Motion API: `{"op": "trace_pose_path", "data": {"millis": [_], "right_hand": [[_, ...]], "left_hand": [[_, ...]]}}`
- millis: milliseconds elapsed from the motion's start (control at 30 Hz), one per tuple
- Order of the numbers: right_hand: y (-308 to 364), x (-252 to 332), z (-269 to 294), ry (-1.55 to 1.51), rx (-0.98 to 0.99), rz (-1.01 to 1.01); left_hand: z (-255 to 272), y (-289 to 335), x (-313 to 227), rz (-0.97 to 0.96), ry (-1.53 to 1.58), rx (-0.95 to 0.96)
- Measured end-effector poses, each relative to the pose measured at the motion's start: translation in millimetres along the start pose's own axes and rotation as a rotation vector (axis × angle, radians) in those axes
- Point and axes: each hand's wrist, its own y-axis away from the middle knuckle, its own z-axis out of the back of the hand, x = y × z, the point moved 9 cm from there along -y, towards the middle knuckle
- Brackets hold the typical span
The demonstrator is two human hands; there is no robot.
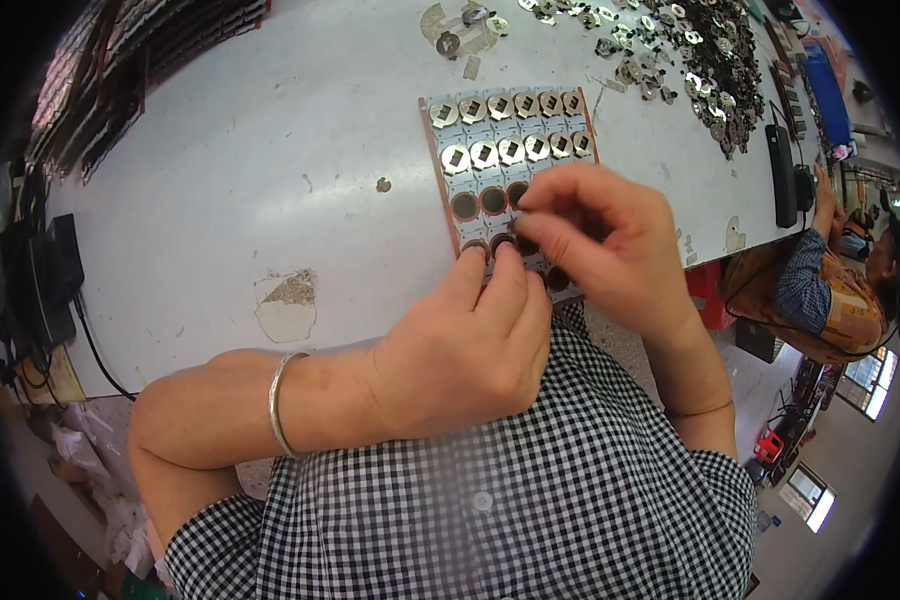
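A flat grey panel (470,183) with reddish-brown side edges lies in front of me, divided into rows of round places. Its two far rows hold shiny metal discs (483,153) with dark square centres; nearer rows show dark round faces (465,206). My left hand (475,345) holds nothing I can see; its fingertips, a little apart, press on the panel's near left part. Over the panel's middle, my right hand (615,240) has thumb and forefinger in a pinch close to the third row. Whatever is between those fingertips is too small to make out. Both hands cover much of the near rows.
Loose metal pieces (710,85) are heaped at the far right. Stacked panels (120,70) stand at the far left. Black devices with a cable (50,285) sit at the left edge, and a black box (781,175) at the right. Another person (820,290) works beyond the right side.
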Motion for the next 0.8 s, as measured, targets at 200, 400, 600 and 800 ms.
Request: {"op": "trace_pose_path", "data": {"millis": [200, 400, 600, 800], "right_hand": [[-8, -9, 7, -0.007, -0.102, -0.108], [-7, -2, 8, 0.17, -0.138, 0.009], [-6, 2, 6, 0.14, -0.189, 0.042], [0, 3, 3, 0.281, -0.204, 0.079]], "left_hand": [[0, 1, 0, -0.004, -0.002, -0.019], [0, 2, 2, 0.003, 0.011, 0.005], [-1, 1, 1, -0.001, 0.013, 0.009], [-1, 2, 1, 0.017, 0.015, -0.026]]}}
